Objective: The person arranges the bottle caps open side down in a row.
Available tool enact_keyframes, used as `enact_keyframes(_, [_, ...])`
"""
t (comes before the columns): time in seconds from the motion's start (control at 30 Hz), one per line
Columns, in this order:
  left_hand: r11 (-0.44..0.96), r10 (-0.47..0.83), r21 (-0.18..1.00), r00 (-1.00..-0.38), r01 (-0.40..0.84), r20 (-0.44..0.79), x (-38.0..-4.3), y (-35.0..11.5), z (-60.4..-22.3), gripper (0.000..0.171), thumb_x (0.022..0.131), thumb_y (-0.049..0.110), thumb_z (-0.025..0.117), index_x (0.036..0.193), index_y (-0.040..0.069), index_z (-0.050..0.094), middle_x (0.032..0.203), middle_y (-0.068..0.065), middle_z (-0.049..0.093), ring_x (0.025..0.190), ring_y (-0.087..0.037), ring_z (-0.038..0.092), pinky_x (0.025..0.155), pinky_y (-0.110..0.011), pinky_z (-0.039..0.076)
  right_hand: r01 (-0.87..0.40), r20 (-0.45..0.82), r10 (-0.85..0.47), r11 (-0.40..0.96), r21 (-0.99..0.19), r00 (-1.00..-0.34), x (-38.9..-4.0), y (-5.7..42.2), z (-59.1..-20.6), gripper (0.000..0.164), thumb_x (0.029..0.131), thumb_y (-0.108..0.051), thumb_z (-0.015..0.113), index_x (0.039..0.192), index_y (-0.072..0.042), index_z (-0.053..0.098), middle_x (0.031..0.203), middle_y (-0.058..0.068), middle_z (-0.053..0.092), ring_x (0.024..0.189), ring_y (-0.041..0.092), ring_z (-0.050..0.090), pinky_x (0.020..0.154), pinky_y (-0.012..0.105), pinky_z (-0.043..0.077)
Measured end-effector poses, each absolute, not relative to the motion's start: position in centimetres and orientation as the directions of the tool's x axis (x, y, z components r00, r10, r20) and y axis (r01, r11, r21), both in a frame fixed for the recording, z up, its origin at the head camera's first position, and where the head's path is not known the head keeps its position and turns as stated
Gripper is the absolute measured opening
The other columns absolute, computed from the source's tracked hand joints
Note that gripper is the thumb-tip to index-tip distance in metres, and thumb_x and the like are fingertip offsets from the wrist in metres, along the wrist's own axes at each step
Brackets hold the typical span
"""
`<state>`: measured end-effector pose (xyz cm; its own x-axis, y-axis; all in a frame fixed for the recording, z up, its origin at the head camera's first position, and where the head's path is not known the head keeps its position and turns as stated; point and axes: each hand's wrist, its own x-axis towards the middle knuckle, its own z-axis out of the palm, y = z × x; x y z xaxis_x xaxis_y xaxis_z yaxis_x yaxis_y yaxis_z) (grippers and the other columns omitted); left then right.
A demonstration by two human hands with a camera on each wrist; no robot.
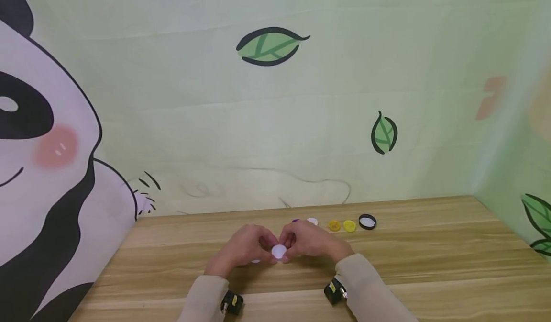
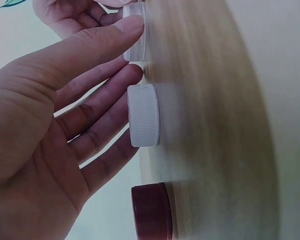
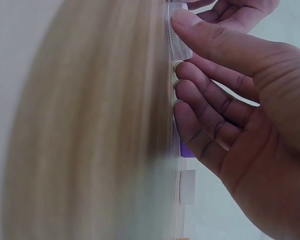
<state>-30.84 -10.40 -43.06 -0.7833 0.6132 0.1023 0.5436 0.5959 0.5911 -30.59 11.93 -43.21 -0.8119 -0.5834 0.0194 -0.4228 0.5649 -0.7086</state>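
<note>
Near the middle of the table, a white bottle cap (image 1: 279,251) is pinched between the thumb and fingers of both my left hand (image 1: 245,246) and my right hand (image 1: 311,239). Its ribbed, slightly see-through side (image 2: 135,42) shows in the left wrist view, with the left thumb pressed along it. From the other side the right thumb meets the cap (image 3: 181,42). Close to the left hand's lower fingers stands a second white cap (image 2: 144,116), mostly covered by that hand in the head view. Beyond it is a dark red cap (image 2: 152,212), hidden in the head view.
Behind the right hand, a row holds a purple cap (image 1: 295,220), a white cap (image 1: 313,222), an orange cap (image 1: 334,226), a yellow cap (image 1: 349,226) and a black-rimmed lid (image 1: 368,222). A printed wall (image 1: 275,121) borders the wooden table (image 1: 430,245) at the back.
</note>
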Motion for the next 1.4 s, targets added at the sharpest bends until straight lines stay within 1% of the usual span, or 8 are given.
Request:
enact_keyframes(0.13, [0.598,0.609,0.603,-0.788,0.528,0.087,-30.8,-10.5,-42.8,0.028,0.077,0.014,0.096,0.100,0.009,0.082,0.094,0.002,0.079,0.093,-0.015,0.071,0.088,-0.042,0.057,-0.423,0.018,-0.583,0.566,-0.708,-0.812,-30.6,12.0,-43.2,0.027,0.082,-0.008,0.093,0.101,-0.011,0.074,0.091,-0.002,0.068,0.085,0.013,0.062,0.078,0.028,0.054])
enact_keyframes(0.37, [0.642,0.531,0.627,-0.846,0.441,0.051,-30.8,-10.7,-42.1,0.032,0.079,0.017,0.095,0.106,0.008,0.081,0.100,0.000,0.078,0.094,-0.018,0.069,0.085,-0.041,0.058,-0.395,0.000,-0.565,0.576,-0.715,-0.825,-30.4,12.2,-42.6,0.025,0.085,-0.012,0.091,0.103,-0.012,0.074,0.094,-0.003,0.068,0.088,0.014,0.061,0.080,0.030,0.054])
enact_keyframes(0.5, [0.635,0.515,0.632,-0.853,0.444,0.083,-30.9,-10.6,-42.0,0.032,0.082,0.019,0.092,0.110,0.009,0.080,0.107,-0.002,0.077,0.102,-0.022,0.070,0.088,-0.043,0.058,-0.422,0.050,-0.559,0.562,-0.711,-0.828,-30.4,12.4,-42.4,0.022,0.087,-0.009,0.089,0.103,-0.009,0.074,0.092,-0.004,0.069,0.086,0.013,0.064,0.080,0.031,0.056])
enact_keyframes(0.63, [0.643,0.482,0.628,-0.869,0.439,0.113,-31.2,-10.2,-42.0,0.029,0.086,0.022,0.088,0.111,0.010,0.080,0.108,0.000,0.077,0.105,-0.023,0.069,0.091,-0.046,0.056,-0.429,0.103,-0.516,0.567,-0.703,-0.850,-30.6,12.8,-42.2,0.017,0.091,-0.007,0.085,0.104,-0.008,0.074,0.092,-0.005,0.069,0.087,0.013,0.064,0.082,0.033,0.056])
enact_keyframes(0.73, [0.643,0.452,0.631,-0.880,0.434,0.146,-31.2,-9.6,-41.8,0.029,0.088,0.019,0.087,0.113,0.008,0.079,0.108,-0.001,0.077,0.106,-0.024,0.069,0.092,-0.047,0.056,-0.431,0.148,-0.476,0.568,-0.701,-0.867,-30.9,13.3,-42.1,0.015,0.093,-0.007,0.082,0.106,-0.007,0.074,0.094,-0.005,0.069,0.089,0.012,0.063,0.083,0.034,0.055])
enact_keyframes(0.9, [0.613,0.429,0.634,-0.872,0.472,0.234,-31.1,-9.0,-41.7,0.033,0.087,0.012,0.087,0.117,0.001,0.077,0.111,-0.010,0.077,0.104,-0.031,0.072,0.091,-0.048,0.058,-0.447,0.223,-0.423,0.559,-0.699,-0.878,-31.1,13.5,-42.0,0.014,0.095,-0.006,0.079,0.109,-0.005,0.074,0.097,-0.004,0.071,0.093,0.014,0.066,0.084,0.035,0.056])
enact_keyframes(1.17, [0.615,0.368,0.632,-0.881,0.471,0.298,-31.9,-7.7,-42.6,0.033,0.086,0.011,0.088,0.116,0.002,0.076,0.112,-0.012,0.077,0.105,-0.033,0.073,0.090,-0.048,0.059,-0.400,0.256,-0.314,0.606,-0.688,-0.914,-31.3,13.8,-42.0,0.022,0.096,-0.004,0.078,0.117,-0.008,0.075,0.117,0.005,0.073,0.113,0.028,0.066,0.099,0.049,0.055])
enact_keyframes(1.4, [0.619,0.358,0.623,-0.878,0.479,0.319,-32.1,-6.0,-43.1,0.030,0.085,0.011,0.087,0.112,0.001,0.078,0.109,-0.013,0.078,0.102,-0.033,0.074,0.088,-0.046,0.060,-0.390,0.258,-0.294,0.640,-0.662,-0.920,-31.7,14.5,-42.5,0.025,0.095,-0.005,0.079,0.120,-0.008,0.074,0.120,0.006,0.073,0.118,0.032,0.066,0.102,0.051,0.053])
